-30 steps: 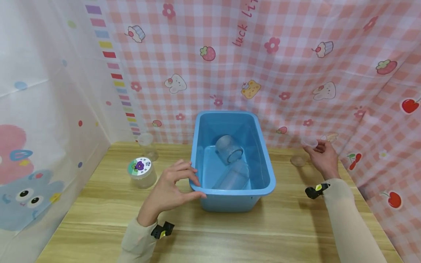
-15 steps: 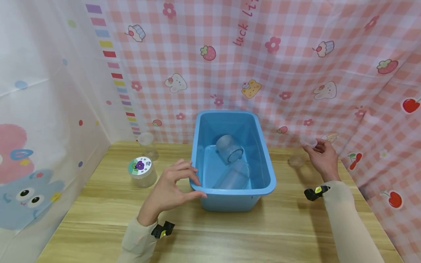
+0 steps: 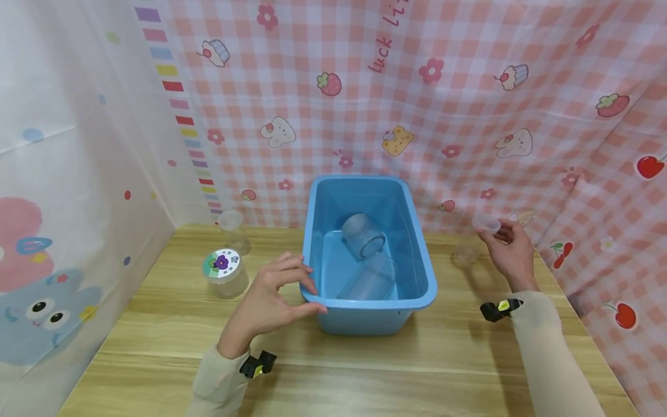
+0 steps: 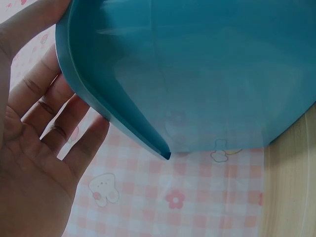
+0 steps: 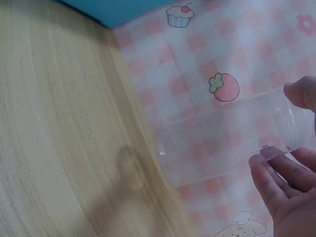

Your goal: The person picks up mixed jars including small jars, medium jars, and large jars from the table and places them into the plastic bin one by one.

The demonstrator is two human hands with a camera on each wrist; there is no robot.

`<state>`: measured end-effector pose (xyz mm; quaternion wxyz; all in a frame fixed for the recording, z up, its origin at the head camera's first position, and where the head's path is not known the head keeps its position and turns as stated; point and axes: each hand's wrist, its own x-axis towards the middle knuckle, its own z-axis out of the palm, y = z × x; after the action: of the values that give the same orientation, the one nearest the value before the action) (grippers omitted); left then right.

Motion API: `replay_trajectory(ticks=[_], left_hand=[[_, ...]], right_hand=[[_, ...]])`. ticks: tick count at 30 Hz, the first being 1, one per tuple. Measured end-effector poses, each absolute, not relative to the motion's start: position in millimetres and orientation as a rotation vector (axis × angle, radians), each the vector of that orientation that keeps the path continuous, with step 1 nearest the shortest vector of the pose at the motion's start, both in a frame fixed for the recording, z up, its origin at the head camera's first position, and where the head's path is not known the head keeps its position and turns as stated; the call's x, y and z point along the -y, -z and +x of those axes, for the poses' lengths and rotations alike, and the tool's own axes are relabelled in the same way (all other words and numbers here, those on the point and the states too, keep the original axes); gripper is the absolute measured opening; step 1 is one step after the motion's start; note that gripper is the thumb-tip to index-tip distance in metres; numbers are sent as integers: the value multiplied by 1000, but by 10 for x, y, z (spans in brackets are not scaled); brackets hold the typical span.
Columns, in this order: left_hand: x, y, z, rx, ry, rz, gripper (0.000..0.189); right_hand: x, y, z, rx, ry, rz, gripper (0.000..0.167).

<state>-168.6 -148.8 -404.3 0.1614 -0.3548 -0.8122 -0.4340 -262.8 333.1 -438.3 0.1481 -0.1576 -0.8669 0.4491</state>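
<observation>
My left hand [image 3: 268, 301] holds the near-left corner of a blue plastic bin [image 3: 428, 289], thumb and fingers on its rim. Inside the bin lie two clear plastic jars on their sides: a shorter one [image 3: 359, 234] at the back and a longer one [image 3: 371, 281] nearer the front. To the right of the bin, my right hand [image 3: 509, 252] grips a tall clear plastic jar [image 5: 212, 143] near its top, thumb on one side and fingers on the other. This jar stands roughly upright; whether its base touches the table cannot be told.
Left of the bin stands a round tub [image 3: 225, 275] whose lid bears a purple flower. Just behind it is another tall clear jar [image 3: 235, 234]. A pink checked cloth [image 3: 365, 116] hangs behind the wooden table [image 3: 365, 370], and a white cloth [image 3: 78, 145] hangs at the left.
The jar in my right hand has moved slightly left, its base swinging towards the bin. My left hand and the bin have stayed in place.
</observation>
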Motion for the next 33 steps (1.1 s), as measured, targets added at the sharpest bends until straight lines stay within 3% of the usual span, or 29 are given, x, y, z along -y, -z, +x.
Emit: replay_trajectory(ticks=[33], left_hand=[[1492, 4033, -1673, 2320, 1242, -1003, 27]], right_hand=[[-2993, 3852, -2382, 2412, -1337, -188, 70]])
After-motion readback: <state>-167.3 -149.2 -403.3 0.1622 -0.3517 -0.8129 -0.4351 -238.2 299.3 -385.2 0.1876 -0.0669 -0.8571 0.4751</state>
